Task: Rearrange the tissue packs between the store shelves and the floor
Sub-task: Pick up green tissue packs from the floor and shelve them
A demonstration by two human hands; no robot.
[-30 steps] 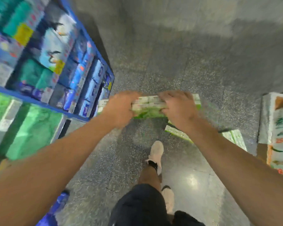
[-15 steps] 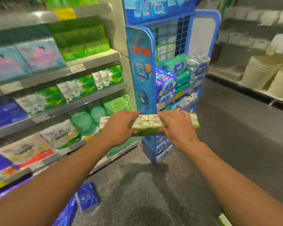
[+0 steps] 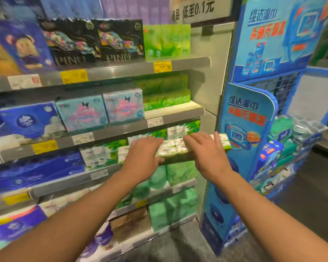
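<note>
Store shelves [image 3: 110, 72] fill the head view from nine o'clock round to twelve, tiered in grey metal with yellow and white price tags along the edges. Black boxes [image 3: 95, 41] lettered PINO sit on the upper tier, with a green pack [image 3: 166, 41] just beside them at one o'clock of that row. One tier down stand two pale blue and pink packs [image 3: 102, 110], and a dark blue pack [image 3: 27, 121] lies toward nine o'clock. Lower tiers hold green rolls [image 3: 180, 173] and more blue packaging, all somewhat blurred.

At three o'clock a blue display stand [image 3: 248, 118] with orange lettering rises beside the shelving; wrapped packs are piled on its racks. Grey floor [image 3: 178, 244] shows at six o'clock.

Near the centre, both arms reach forward. A long green and white tissue pack [image 3: 173, 149] is held level in the air, in front of the third shelf edge and close to the matching green packs stocked there. The left hand [image 3: 142, 157] grasps its left part, fingers laid over the top and thumb under the near edge. The right hand [image 3: 206, 154] grasps the right part in the same way, fingers spread over the top, leaving the pack's far end showing at two o'clock of it.
</note>
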